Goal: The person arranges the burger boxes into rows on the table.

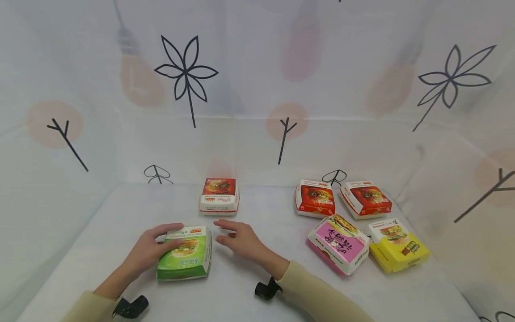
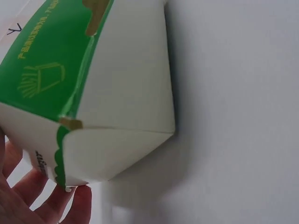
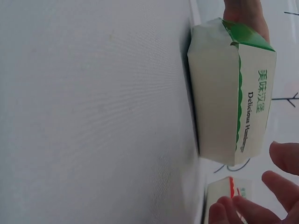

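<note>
A green and white hamburger box [image 1: 186, 255] rests on the white table, left of the middle. My left hand [image 1: 149, 247] grips it at its left side, with the thumb on the printed lid and the fingers by the far left corner. In the left wrist view, bent fingertips [image 2: 80, 205] touch the box's side wall. My right hand [image 1: 246, 242] is beside the box's right wall, apart from it, with nothing between its fingers. "Delicious Hamburger" lettering shows on the box side [image 3: 254, 100] in the right wrist view.
A red and white box [image 1: 219, 197] stands behind the hands. At the right are two more red boxes [image 1: 315, 199] [image 1: 366, 199], a pink box [image 1: 339, 243] and a yellow box [image 1: 398, 245]. Patterned cloth [image 1: 241, 147] hangs behind the table.
</note>
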